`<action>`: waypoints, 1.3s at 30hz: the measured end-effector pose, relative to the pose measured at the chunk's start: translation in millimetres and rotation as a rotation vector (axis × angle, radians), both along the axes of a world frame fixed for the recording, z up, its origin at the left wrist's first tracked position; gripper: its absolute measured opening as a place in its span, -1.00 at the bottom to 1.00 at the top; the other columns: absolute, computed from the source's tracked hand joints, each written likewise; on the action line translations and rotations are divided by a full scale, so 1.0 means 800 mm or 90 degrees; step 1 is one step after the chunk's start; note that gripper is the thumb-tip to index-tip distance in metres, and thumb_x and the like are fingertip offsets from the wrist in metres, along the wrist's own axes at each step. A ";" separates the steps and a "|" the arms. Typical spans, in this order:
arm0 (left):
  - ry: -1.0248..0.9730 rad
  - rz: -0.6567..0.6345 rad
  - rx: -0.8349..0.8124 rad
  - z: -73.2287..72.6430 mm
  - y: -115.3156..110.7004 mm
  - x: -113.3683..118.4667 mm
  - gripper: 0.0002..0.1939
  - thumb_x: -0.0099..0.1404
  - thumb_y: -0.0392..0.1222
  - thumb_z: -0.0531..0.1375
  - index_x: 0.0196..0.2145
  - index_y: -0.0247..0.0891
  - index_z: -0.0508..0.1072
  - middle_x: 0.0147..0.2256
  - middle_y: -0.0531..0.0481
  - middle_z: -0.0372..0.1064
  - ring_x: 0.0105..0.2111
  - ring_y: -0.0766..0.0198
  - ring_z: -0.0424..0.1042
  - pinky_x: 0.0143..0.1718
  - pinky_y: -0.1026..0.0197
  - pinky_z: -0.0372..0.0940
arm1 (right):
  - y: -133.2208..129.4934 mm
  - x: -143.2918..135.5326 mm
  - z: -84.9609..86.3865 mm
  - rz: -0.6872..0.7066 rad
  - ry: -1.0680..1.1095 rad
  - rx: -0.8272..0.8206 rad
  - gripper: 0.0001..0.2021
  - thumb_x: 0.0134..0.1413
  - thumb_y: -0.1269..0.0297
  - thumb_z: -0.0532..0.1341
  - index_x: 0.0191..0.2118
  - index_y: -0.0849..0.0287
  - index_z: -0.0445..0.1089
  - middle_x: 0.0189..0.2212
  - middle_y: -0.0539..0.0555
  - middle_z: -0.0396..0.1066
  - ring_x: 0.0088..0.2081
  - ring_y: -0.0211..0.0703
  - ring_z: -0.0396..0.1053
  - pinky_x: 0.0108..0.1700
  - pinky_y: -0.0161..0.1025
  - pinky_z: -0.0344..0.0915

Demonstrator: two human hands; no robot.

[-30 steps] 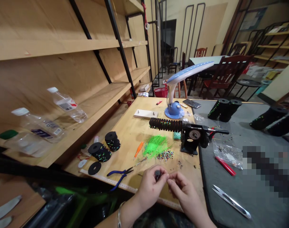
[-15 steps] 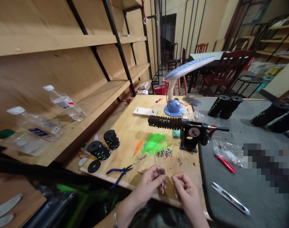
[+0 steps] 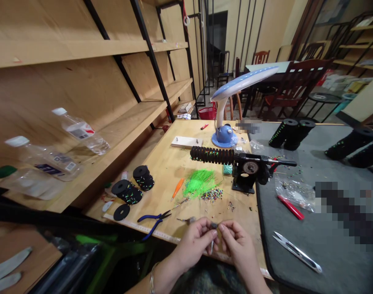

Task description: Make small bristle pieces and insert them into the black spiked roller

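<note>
Between thumb and fingers, my left hand (image 3: 194, 241) pinches a small grey-headed piece (image 3: 214, 225) with a thin white stem pointing down. Close against it, the fingertips of my right hand (image 3: 240, 243) are pressed together; what they hold, if anything, is too small to tell. Both hands hover over the wooden table's front edge. Just beyond them lie a mound of coloured beads (image 3: 212, 195), bright green strands (image 3: 201, 183) and an orange-handled pointed tool (image 3: 177, 189). To the left are blue-handled pliers (image 3: 154, 220) and a small grey-ended item (image 3: 190, 219).
A black clamp-like device (image 3: 249, 169) carries a row of black foam discs (image 3: 211, 155). Behind it stands a blue lamp (image 3: 223, 134). More disc stacks (image 3: 126, 192) sit left. On the grey mat (image 3: 275, 261) lie thread snips (image 3: 296, 251) and a red tool (image 3: 291, 207).
My right hand has moved left to meet my left hand at the grey-headed piece. A small grey-ended item on the table now shows left of my hands.
</note>
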State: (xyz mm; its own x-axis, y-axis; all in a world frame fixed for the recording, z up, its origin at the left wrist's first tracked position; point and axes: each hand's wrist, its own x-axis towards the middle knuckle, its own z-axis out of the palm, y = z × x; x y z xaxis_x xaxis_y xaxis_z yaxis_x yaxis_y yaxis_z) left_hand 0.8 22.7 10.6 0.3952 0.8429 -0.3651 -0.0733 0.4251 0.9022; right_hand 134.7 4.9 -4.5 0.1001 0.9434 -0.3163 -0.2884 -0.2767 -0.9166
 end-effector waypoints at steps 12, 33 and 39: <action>0.008 0.014 0.013 -0.001 -0.003 0.004 -0.54 0.07 0.17 0.31 -0.38 -0.28 0.30 -0.59 0.13 0.30 -0.62 0.44 0.24 -0.56 0.36 0.16 | -0.004 -0.005 -0.005 -0.009 0.001 0.014 -0.48 -0.24 -0.25 0.33 -0.49 0.18 0.30 -0.81 -0.19 0.15 -0.75 -0.41 0.04 -0.66 -0.43 -0.05; 0.116 0.092 0.191 -0.015 -0.004 -0.001 -0.83 0.25 -0.14 0.18 -0.40 -0.28 0.32 -0.48 0.10 0.23 -0.48 0.36 0.25 -0.44 0.32 0.17 | -0.012 -0.010 -0.013 0.066 -0.005 -0.009 -0.46 -0.23 -0.28 0.31 -0.56 0.17 0.26 -0.83 -0.18 0.11 -0.74 -0.43 -0.04 -0.64 -0.41 -0.11; 0.216 0.077 0.299 -0.017 -0.005 -0.004 -0.90 0.30 -0.22 0.13 -0.37 -0.27 0.35 -0.44 0.05 0.30 -0.42 0.30 0.30 -0.40 0.31 0.18 | -0.010 -0.009 -0.021 0.074 0.015 -0.016 -0.45 -0.24 -0.30 0.30 -0.53 0.16 0.25 -0.86 -0.20 0.09 -0.76 -0.45 -0.09 -0.67 -0.42 -0.17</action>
State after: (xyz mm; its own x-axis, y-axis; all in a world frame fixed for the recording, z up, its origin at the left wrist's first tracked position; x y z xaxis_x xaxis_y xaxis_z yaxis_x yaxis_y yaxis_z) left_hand -2.7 18.4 -3.4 0.2117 0.9768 -0.0315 0.2297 -0.0184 0.9731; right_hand 127.9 -3.3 -21.6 -0.0180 0.9398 -0.3411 -0.2747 -0.3327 -0.9021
